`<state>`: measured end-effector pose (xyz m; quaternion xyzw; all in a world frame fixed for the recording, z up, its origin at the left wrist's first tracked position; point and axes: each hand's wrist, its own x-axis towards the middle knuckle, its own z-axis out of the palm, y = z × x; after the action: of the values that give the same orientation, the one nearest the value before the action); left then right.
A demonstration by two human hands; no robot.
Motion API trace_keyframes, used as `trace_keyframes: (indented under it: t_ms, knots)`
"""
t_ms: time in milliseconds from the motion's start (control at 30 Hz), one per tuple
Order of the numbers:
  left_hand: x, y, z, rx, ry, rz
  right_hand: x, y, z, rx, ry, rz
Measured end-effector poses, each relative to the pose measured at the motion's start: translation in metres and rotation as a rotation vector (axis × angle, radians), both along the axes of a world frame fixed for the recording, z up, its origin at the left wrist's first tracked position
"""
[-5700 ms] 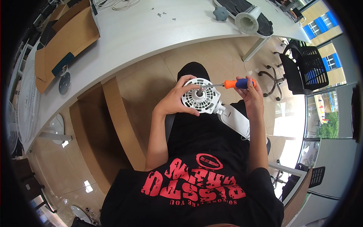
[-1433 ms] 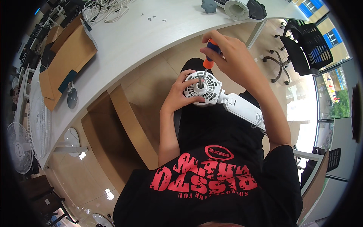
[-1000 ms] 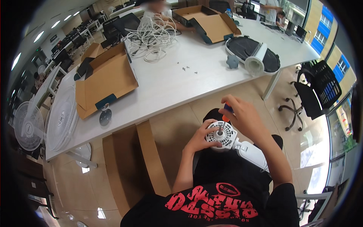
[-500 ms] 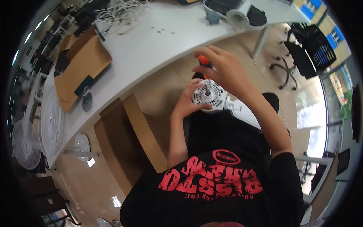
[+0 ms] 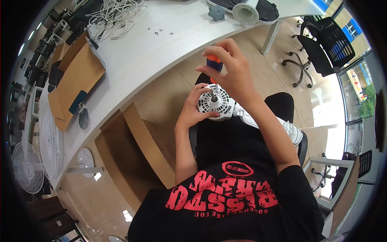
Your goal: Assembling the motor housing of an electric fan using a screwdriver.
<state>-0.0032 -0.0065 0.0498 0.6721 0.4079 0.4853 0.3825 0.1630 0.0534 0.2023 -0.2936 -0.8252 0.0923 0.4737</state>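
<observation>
A white fan motor housing with a slotted round front and a metal shaft rests on my lap, its white neck running off to the right under my right forearm. My left hand grips the housing's left side, thumb at the lower rim and fingers over the upper edge. Above it, my right hand holds a screwdriver upright by its orange and dark blue handle. The screwdriver's shank points down at the slotted front beside the shaft; its tip is too small to make out.
Small screws, white cables, a grey knob and a white stand part lie on the white table. An opened carton and a fan guard are at left. A cardboard box stands on the floor; an office chair is at right.
The whole view has shifted slightly, and more of the white neck and a coiled white cord shows at right. Both hands keep their holds on the housing and the screwdriver.
</observation>
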Motion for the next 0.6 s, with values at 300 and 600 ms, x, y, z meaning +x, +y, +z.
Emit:
trace_keyframes:
  t_ms: [300, 600]
  knots:
    - [-0.002, -0.001, -0.003, 0.046, 0.058, 0.007, 0.015, -0.016, 0.001, -0.038, 0.161, 0.066]
    - [-0.003, -0.004, -0.004, 0.057, 0.047, 0.004, -0.01, -0.012, -0.008, 0.067, 0.192, 0.003]
